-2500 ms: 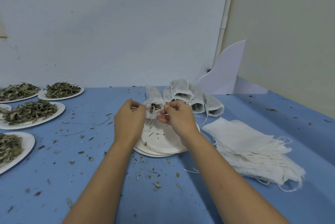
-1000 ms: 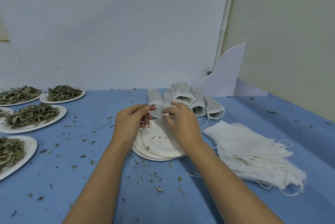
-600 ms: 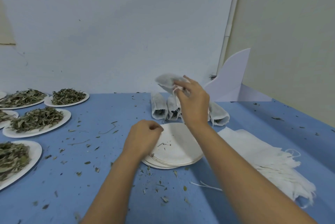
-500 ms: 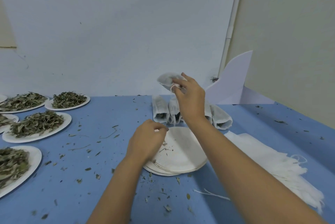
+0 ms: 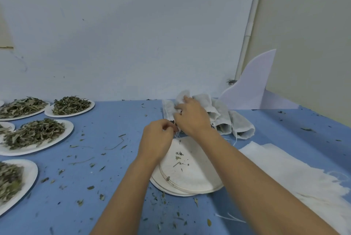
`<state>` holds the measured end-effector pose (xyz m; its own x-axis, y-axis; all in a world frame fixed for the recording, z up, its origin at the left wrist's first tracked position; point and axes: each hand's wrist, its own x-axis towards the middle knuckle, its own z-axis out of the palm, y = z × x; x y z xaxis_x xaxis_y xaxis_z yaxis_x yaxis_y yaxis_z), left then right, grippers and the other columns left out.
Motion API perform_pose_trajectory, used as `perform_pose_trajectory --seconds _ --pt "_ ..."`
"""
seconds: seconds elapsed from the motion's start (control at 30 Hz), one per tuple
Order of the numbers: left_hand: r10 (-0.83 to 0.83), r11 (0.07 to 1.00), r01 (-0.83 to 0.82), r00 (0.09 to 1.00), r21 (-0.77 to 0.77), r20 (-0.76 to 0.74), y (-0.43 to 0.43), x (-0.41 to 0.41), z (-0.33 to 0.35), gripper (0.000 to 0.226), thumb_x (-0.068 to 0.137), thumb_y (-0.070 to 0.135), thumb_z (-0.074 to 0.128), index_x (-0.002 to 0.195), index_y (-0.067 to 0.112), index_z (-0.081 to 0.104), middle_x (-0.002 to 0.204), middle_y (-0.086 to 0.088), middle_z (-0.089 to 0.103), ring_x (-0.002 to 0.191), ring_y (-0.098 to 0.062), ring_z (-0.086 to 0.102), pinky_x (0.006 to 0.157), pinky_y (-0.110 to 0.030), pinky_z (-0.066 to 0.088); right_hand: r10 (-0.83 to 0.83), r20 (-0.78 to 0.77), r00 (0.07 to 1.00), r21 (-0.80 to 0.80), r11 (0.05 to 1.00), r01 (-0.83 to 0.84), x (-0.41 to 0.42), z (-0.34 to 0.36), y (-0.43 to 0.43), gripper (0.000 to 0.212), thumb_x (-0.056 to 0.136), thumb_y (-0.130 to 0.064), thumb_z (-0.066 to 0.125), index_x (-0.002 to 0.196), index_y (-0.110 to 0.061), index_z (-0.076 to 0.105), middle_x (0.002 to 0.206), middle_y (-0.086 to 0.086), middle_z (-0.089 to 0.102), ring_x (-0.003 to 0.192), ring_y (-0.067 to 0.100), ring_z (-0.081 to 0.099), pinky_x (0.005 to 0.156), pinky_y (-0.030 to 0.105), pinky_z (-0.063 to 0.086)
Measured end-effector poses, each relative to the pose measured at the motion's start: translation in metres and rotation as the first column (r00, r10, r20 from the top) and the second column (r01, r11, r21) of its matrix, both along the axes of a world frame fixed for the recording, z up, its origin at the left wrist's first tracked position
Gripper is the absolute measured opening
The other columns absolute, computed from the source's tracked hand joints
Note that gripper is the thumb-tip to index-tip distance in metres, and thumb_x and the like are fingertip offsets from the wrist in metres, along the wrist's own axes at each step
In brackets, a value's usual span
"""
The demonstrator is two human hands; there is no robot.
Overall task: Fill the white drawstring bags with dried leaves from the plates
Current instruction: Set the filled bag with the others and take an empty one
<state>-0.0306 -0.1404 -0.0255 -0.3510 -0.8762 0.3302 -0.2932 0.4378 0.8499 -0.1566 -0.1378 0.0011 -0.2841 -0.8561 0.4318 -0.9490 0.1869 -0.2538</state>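
Reaching over to the far middle of the blue desk point(image 5: 114, 136), the person's right hand point(image 5: 192, 118) sits on the pile of filled bags point(image 5: 226, 118). Its thumb and bent fingers grip one white bag point(image 5: 182, 95) at the top left of that pile, touching the others. The pile lies on its side with the mouths facing the person; dark leaves show in a couple of openings and loose strings hang out. The left hand point(image 5: 157, 137) is just beside the right one, over the far rim of the stack of empty plates point(image 5: 193, 175) at desk centre. Its fingers are curled in towards the thumb, and I can't tell whether they pinch a string or nothing. The top empty plate has a few leaf bits on it. Along the left edge are the plates of dried leaves point(image 5: 34, 133): one heaped plate point(image 5: 89, 108) at the far left, another cut off by the frame beside it, a big one point(image 5: 69, 132) nearer, and one point(image 5: 33, 170) at the near left, partly out of view. The flat stack of unfilled bags point(image 5: 284, 174) lies along the right side, just beside the empty plates, with drawstrings trailing off its right end. Leaf crumbs point(image 5: 91, 187) are scattered across the desk. A loose white string point(image 5: 230, 218) lies near the front edge, below the right forearm. A white fin-shaped board point(image 5: 250, 90) stands at the far right corner against the wall.
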Motion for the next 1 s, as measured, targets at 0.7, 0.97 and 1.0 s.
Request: perform_pose_trajectory --seconds 0.7,0.97,1.0 --pt "-0.005 0.895 0.364 0.589 -0.26 0.808 0.086 -0.01 -0.021 0.067 0.086 0.072 0.033 0.145 0.042 0.026 0.156 0.013 0.022 0.144 -0.016 0.019 0.117 -0.049 0.005 -0.533 0.186 0.825 0.489 0.779 0.393 -0.033 -0.027 0.141 0.044 0.097 -0.032 0.037 0.135 -0.01 0.04 0.143 0.013 0.038 0.131 0.031 0.036 0.109 0.041 0.027" --pt "0.137 0.914 0.204 0.658 -0.35 0.74 0.081 0.006 -0.025 0.053 0.094 0.057 0.032 0.139 0.031 0.038 0.149 0.01 0.034 0.137 -0.017 0.028 0.115 -0.043 0.014 -0.482 0.188 0.856 0.35 0.847 0.4 -0.032 -0.031 0.144 0.025 0.097 -0.012 0.038 0.113 -0.004 0.056 0.126 0.016 0.056 0.118 0.032 0.051 0.1 0.037 0.038" --pt "0.151 0.91 0.191 0.672 -0.367 0.725 0.083 0.005 -0.024 0.053 0.093 0.058 0.033 0.138 0.03 0.041 0.148 0.009 0.036 0.137 -0.016 0.029 0.115 -0.042 0.014 -0.472 0.217 0.854 0.296 0.866 0.404 -0.032 -0.03 0.145 0.027 0.098 -0.014 0.036 0.11 -0.003 0.058 0.122 0.018 0.058 0.113 0.034 0.054 0.09 0.035 0.04"
